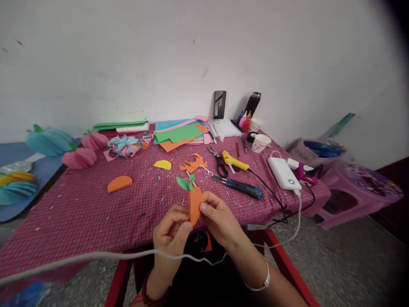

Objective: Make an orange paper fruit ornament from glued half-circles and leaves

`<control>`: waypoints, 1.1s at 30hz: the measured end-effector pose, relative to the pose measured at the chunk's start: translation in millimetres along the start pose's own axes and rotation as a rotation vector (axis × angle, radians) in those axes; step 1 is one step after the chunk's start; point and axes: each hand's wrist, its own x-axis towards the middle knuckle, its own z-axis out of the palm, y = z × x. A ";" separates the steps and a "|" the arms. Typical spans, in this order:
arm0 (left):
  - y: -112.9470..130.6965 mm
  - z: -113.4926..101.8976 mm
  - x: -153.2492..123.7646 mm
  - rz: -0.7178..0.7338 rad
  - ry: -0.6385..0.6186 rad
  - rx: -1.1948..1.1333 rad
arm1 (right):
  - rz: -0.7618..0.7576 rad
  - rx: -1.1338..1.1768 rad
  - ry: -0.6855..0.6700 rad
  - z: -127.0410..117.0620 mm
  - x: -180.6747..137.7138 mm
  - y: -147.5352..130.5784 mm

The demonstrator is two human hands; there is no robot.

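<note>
Between my hands, over the table's front edge, is a folded orange paper piece (195, 204) with green paper leaves (184, 183) and a thin stem at its top. My left hand (172, 230) is closed on its lower left edge. My right hand (220, 217) pinches its right side between thumb and fingers. Just beyond lie orange paper scraps (193, 163) and a yellow paper half-circle (162, 164). Off to the left rests a folded orange half-circle stack (119, 183). Right of the scraps are black scissors (220, 163), a yellow glue gun (234, 161) and a blue cutter knife (239, 186).
Finished paper pumpkins, blue (49, 141) and pink (79, 158), stand at the left. Coloured sheets (179, 135) are stacked at the back by a propped phone (220, 104). A white power bank (283, 172) trails a white cable (121, 256) across my forearms. Paper cups (261, 143) stand at right.
</note>
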 end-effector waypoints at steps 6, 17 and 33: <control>-2.2 -2.3 16.2 -0.069 -0.058 -0.182 | 0.255 0.278 -0.185 -1.3 3.7 1.6; 0.0 2.6 23.3 -0.131 -0.066 -0.164 | 0.248 0.215 -0.157 -6.6 8.9 2.7; -4.0 -3.6 28.5 -0.115 -0.095 0.032 | 0.152 0.054 0.039 -0.9 5.6 2.7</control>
